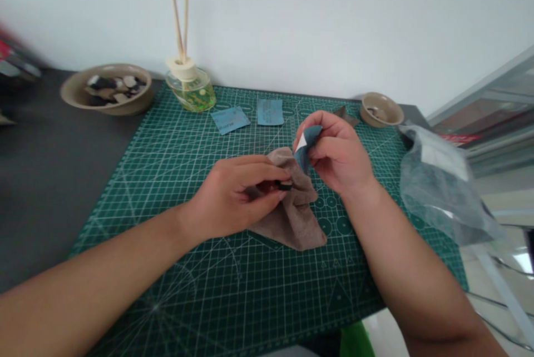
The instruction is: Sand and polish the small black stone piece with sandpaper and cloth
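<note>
My left hand (237, 193) is closed, pinching a small dark piece (285, 185) between thumb and fingers. A brownish cloth (298, 223) hangs under and beyond those fingers, its lower part spread toward the mat. Just to the right, my right hand (340, 151) pinches a bent piece of blue sandpaper (306, 148) that shows a white patch. The sandpaper is close to the cloth's upper edge; whether they touch I cannot tell. Two flat blue printed squares, one on the left (230, 119) and one on the right (270, 112), lie behind my hands.
A green cutting mat (167, 179) covers most of the dark table (54, 162). At the back left stand a bowl (75, 93) of dark and pale chunks and a reed diffuser (189, 87). A smaller bowl (381, 118) and a clear plastic bag (442, 179) are at the right.
</note>
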Available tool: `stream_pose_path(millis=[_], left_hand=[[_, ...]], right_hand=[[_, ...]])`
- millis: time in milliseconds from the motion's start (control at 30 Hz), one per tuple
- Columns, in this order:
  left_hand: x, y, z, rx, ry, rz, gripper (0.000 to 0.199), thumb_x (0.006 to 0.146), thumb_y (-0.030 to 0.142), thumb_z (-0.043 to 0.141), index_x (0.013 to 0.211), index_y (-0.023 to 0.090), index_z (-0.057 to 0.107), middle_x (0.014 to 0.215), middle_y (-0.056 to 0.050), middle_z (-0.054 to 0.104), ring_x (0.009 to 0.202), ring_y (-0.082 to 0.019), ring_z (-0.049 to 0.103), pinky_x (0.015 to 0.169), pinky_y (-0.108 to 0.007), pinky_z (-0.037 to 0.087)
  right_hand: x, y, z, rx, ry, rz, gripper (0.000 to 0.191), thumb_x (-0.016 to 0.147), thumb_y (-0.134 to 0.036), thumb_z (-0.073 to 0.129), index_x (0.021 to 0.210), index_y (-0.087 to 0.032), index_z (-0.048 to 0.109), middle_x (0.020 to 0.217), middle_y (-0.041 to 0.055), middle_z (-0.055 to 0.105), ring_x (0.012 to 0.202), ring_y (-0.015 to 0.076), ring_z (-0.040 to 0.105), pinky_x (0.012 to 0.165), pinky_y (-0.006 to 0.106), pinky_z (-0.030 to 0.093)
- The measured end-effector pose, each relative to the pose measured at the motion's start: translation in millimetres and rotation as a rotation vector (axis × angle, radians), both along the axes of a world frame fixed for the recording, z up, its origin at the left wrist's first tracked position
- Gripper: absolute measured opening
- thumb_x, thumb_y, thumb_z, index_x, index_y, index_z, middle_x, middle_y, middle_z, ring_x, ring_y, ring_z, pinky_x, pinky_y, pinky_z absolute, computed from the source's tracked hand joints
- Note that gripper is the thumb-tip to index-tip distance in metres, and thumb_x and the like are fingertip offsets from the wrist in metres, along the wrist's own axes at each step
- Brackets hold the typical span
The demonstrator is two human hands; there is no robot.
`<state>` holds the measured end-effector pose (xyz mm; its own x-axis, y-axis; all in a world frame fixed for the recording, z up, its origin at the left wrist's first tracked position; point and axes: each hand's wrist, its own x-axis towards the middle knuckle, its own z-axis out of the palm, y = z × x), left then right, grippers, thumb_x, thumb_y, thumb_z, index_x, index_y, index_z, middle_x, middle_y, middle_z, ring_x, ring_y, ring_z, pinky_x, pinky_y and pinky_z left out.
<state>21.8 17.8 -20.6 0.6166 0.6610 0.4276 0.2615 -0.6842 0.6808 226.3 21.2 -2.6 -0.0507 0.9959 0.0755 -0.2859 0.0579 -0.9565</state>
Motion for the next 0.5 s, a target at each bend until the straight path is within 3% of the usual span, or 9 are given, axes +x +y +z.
stream_pose_path(millis=[300,500], left_hand=[[-3,-8,6.4,0.034,0.024,-0.093,0.020,0.087,0.023,0.064,0.102,0.028,0.076,0.100,-0.008,0.079,0.087,-0.021,0.075,0.077,-0.031,0.061],[-8,-22,19.8,0.381,-0.078,-0.099,0.031,0.082,0.011,0.069,0.107,0.028,0.074,0.098,-0.006,0.080,0.082,-0.020,0.076,0.075,-0.032,0.064]], right_hand=[[0,-4,3.9,0.000,0.124,0.167,0.024,0.051,-0.008,0.057,0.072,-0.021,0.060,0.065,-0.0050,0.059,0.055,0.0113,0.051,0.047,0.023,0.041],[0,-13,6.8,0.022,0.200,0.304,0.024,0.056,-0.003,0.061,0.074,-0.019,0.063,0.064,-0.0048,0.056,0.055,0.0103,0.051,0.047,0.022,0.039]])
